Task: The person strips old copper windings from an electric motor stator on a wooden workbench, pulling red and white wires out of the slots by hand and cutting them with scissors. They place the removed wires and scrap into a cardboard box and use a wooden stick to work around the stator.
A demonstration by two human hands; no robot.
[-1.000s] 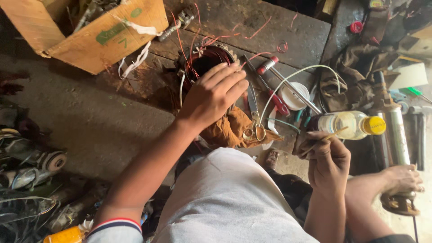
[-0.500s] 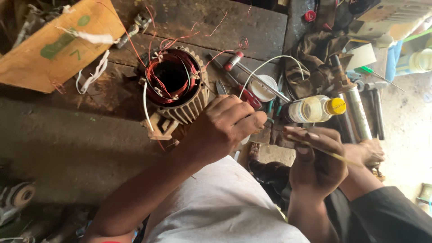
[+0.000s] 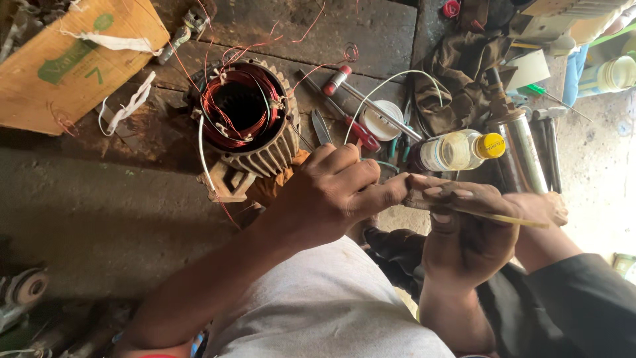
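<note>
Both hands meet over the lap, closed on a thin yellowish strip.
The left hand (image 3: 331,195) is curled, its fingertips pinching the near end of the strip (image 3: 503,216); the right hand (image 3: 464,229) is folded round it, the strip jutting out to the right. A motor stator (image 3: 248,119) with copper windings is seen on the desk (image 3: 371,33), just beyond the left hand, beside a yellow-capped bottle (image 3: 460,149).

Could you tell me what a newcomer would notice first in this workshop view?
The motor stator wound with red copper wire, upper left of centre on the bench. Just below, the left hand and right hand meet on a thin stick, beside a yellow-capped bottle.
</note>
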